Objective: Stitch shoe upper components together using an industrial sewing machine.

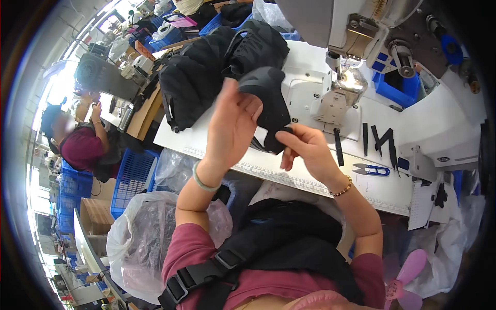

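Note:
A curved, smooth black fabric piece [269,103] is held up over the near side of the white sewing table [206,137]. My left hand [232,126] is at its left edge, fingers curled against it and thumb raised, slightly blurred. Lower down, my right hand [306,147] pinches the bottom corner between thumb and fingers. A sewing machine head [336,93] with its lamp lit stands just beyond, to the right of the piece. Behind my left hand lies a heap of black fabric goods [194,77]. What my left fingertips grip is partly hidden.
Black strips [365,139] and blue-handled thread snips [373,169] lie on the table at right. A ruler strip [279,178] runs along the front edge. A blue bin [395,89] sits beyond. At left are a blue crate [135,173], plastic bags [142,237] and another person [85,147].

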`<state>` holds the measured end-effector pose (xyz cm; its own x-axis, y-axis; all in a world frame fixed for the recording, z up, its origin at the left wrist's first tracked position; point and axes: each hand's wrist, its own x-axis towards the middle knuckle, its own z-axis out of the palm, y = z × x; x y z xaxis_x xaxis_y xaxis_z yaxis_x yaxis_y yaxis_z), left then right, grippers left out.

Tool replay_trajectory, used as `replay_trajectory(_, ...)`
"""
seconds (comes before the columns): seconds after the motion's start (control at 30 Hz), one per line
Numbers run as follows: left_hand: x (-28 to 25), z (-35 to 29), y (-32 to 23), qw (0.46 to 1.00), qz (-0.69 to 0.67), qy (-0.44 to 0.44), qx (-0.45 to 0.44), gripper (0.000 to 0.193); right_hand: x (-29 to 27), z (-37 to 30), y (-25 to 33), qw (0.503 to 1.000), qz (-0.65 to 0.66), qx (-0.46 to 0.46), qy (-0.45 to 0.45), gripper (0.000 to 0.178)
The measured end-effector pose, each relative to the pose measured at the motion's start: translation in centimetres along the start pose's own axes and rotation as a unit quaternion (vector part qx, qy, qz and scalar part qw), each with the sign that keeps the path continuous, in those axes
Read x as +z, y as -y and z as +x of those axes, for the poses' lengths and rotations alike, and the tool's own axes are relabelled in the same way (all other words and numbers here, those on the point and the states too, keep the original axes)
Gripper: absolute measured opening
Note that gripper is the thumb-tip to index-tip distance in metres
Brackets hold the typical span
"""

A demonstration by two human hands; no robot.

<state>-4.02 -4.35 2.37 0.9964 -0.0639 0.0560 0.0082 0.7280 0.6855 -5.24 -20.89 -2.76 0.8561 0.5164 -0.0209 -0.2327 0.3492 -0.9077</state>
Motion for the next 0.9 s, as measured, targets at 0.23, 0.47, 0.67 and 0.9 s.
replay_trajectory(0.23, 1.7, 2.5, 2.3, 0.850, 0.502, 0.140, 0.070, 0.025, -1.6, -1.0, 1.5, 0.978, -0.095, -0.134, -0.130, 0.021)
replay_trajectory(0.47, 4.2, 8.6, 6.1, 0.868, 0.460, 0.142, 0.125, 0.018, -3.4, 0.3, 3.6, 0.929, -0.098, -0.225, -0.278, 0.015)
replay_trajectory(0.67, 4.8, 10.0, 6.7, 0.869, 0.461, 0.165, 0.076, 0.017, -4.0, 0.3, 3.5, 0.903, -0.116, -0.254, -0.325, 0.013)
replay_trajectory(0.9, 5.1, 10.1, 6.2, 0.859, 0.482, 0.160, 0.063, 0.023, -4.2, 0.6, 3.3, 0.905, -0.108, -0.259, -0.319, 0.012)
